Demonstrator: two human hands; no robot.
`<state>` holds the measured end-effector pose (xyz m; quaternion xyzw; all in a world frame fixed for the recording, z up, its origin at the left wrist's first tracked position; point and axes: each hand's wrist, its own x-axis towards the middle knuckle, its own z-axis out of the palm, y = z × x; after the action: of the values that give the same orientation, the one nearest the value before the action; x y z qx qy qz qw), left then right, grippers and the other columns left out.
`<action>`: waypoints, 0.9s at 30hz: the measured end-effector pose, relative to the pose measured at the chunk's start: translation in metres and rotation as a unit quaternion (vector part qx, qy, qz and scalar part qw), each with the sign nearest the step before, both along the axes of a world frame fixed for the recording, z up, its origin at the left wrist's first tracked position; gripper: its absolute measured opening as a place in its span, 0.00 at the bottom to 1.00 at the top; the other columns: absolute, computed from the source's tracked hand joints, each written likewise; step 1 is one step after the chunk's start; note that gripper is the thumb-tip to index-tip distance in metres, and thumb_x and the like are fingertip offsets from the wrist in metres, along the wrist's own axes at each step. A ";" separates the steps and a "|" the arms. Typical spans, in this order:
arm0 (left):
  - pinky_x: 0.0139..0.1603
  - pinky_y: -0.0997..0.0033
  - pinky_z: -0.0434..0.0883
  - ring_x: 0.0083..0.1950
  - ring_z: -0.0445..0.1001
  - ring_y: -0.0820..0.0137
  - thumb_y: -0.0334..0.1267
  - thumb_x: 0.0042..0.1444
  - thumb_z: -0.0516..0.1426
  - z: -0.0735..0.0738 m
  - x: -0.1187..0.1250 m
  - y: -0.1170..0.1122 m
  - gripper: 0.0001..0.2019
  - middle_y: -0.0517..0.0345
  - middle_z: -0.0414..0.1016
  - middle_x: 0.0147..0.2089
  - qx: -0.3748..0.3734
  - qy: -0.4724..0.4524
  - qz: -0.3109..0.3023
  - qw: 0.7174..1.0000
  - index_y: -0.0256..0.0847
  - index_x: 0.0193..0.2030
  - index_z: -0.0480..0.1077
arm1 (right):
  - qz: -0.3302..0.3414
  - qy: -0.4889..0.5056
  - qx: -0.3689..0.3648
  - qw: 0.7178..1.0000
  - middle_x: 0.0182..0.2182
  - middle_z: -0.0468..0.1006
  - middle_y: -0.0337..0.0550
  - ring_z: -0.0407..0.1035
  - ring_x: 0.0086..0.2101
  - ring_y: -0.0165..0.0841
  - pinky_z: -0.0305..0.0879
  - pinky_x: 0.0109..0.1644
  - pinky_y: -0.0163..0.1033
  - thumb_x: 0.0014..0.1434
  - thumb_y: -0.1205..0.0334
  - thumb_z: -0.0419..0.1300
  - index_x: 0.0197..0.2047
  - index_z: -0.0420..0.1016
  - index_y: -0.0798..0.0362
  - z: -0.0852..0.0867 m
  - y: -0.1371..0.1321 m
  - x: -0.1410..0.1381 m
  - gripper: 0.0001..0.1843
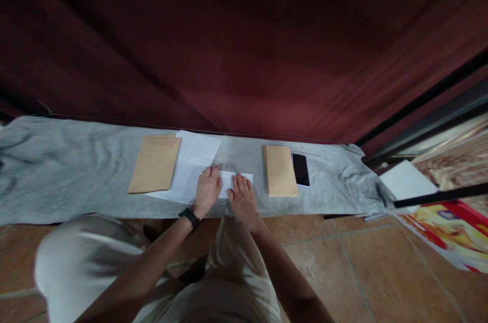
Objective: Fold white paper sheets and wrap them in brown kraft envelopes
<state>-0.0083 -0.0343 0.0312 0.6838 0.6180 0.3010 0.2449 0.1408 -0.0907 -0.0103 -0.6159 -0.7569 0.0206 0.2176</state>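
Observation:
A small folded white paper (pixel 225 190) lies flat on the grey cloth. My right hand (pixel 243 198) rests on its right part, palm down with the fingers stretched out. At its left end is my left hand (pixel 208 189), fingers extended and lying flat; a dark band circles that wrist. Larger white sheets (pixel 196 149) spread out to the left, partly under a brown envelope (pixel 154 164). To the right of my hands sits a stack of smaller brown envelopes (pixel 282 171), with a phone (pixel 301 169) beside it, its screen dark.
The grey cloth (pixel 87 160) covers a long narrow surface against a dark red curtain (pixel 244 59). Dark bars (pixel 430 94) stand at the right, near a white box-like object (pixel 407 181) and a red and yellow package (pixel 450 231) over the tiled floor (pixel 373 272).

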 end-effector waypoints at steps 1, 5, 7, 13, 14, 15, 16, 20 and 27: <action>0.70 0.51 0.58 0.68 0.64 0.52 0.35 0.64 0.50 -0.002 0.005 -0.006 0.21 0.39 0.69 0.64 0.037 0.025 -0.030 0.999 0.36 0.62 0.67 | 0.002 -0.003 -0.007 1.000 0.71 0.58 0.57 0.52 0.70 0.43 0.49 0.72 0.53 0.73 0.57 0.50 0.73 0.56 0.59 0.000 0.000 0.000 0.30; 0.75 0.51 0.52 0.75 0.56 0.56 0.43 0.69 0.46 -0.018 0.024 -0.027 0.25 0.42 0.61 0.73 0.068 0.091 -0.170 0.979 0.35 0.69 0.62 | 0.011 -0.021 -0.040 0.999 0.72 0.56 0.58 0.49 0.71 0.43 0.47 0.73 0.54 0.70 0.66 0.50 0.74 0.54 0.60 -0.001 0.000 0.001 0.31; 0.76 0.49 0.50 0.76 0.53 0.57 0.46 0.70 0.45 -0.025 0.027 -0.032 0.28 0.43 0.59 0.74 0.067 0.119 -0.179 0.974 0.35 0.72 0.58 | 0.010 -0.026 -0.046 0.999 0.72 0.55 0.57 0.48 0.71 0.43 0.45 0.73 0.54 0.69 0.68 0.49 0.74 0.53 0.60 -0.002 0.000 0.002 0.32; 0.77 0.49 0.48 0.78 0.49 0.57 0.47 0.70 0.45 -0.035 0.018 -0.036 0.31 0.41 0.54 0.76 0.101 0.148 -0.149 0.972 0.33 0.74 0.54 | -0.035 -0.015 -0.046 0.998 0.72 0.55 0.58 0.47 0.71 0.42 0.45 0.73 0.54 0.71 0.67 0.46 0.74 0.51 0.64 -0.001 -0.005 0.008 0.31; 0.77 0.49 0.48 0.78 0.49 0.56 0.47 0.70 0.45 -0.035 0.017 -0.037 0.31 0.40 0.53 0.76 0.103 0.149 -0.146 0.973 0.32 0.74 0.54 | -0.036 -0.012 -0.043 0.998 0.72 0.55 0.59 0.47 0.71 0.43 0.45 0.73 0.54 0.71 0.66 0.46 0.74 0.52 0.64 -0.001 -0.006 0.009 0.31; 0.76 0.49 0.48 0.78 0.48 0.56 0.47 0.70 0.45 -0.035 0.015 -0.038 0.31 0.40 0.53 0.76 0.103 0.149 -0.143 0.973 0.31 0.74 0.55 | -0.036 -0.008 -0.039 0.999 0.72 0.55 0.59 0.47 0.71 0.43 0.46 0.73 0.54 0.71 0.64 0.46 0.74 0.52 0.64 -0.001 -0.006 0.010 0.31; 0.76 0.48 0.48 0.78 0.48 0.56 0.46 0.69 0.45 -0.036 0.014 -0.039 0.31 0.39 0.52 0.76 0.102 0.150 -0.138 0.974 0.31 0.74 0.55 | -0.036 -0.002 -0.033 0.999 0.71 0.56 0.60 0.47 0.71 0.43 0.46 0.73 0.55 0.72 0.63 0.46 0.74 0.52 0.64 -0.001 -0.007 0.010 0.30; 0.76 0.48 0.49 0.78 0.47 0.56 0.44 0.68 0.46 -0.037 0.011 -0.042 0.31 0.41 0.51 0.76 0.092 0.147 -0.116 0.978 0.32 0.74 0.54 | -0.051 0.020 -0.012 0.998 0.71 0.57 0.62 0.50 0.71 0.44 0.48 0.72 0.56 0.73 0.61 0.45 0.74 0.52 0.64 -0.002 -0.009 0.015 0.30; 0.76 0.47 0.50 0.78 0.48 0.54 0.43 0.68 0.45 -0.034 0.005 -0.047 0.31 0.38 0.52 0.76 0.088 0.153 -0.097 0.979 0.29 0.74 0.54 | -0.065 0.026 0.018 0.997 0.70 0.58 0.62 0.53 0.70 0.44 0.52 0.71 0.56 0.74 0.61 0.44 0.74 0.53 0.64 -0.007 -0.021 0.027 0.29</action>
<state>-0.0030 -0.0813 -0.0027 0.7971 0.5504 0.2205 0.1141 0.1681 -0.1121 -0.0172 -0.6594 -0.7092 0.0090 0.2493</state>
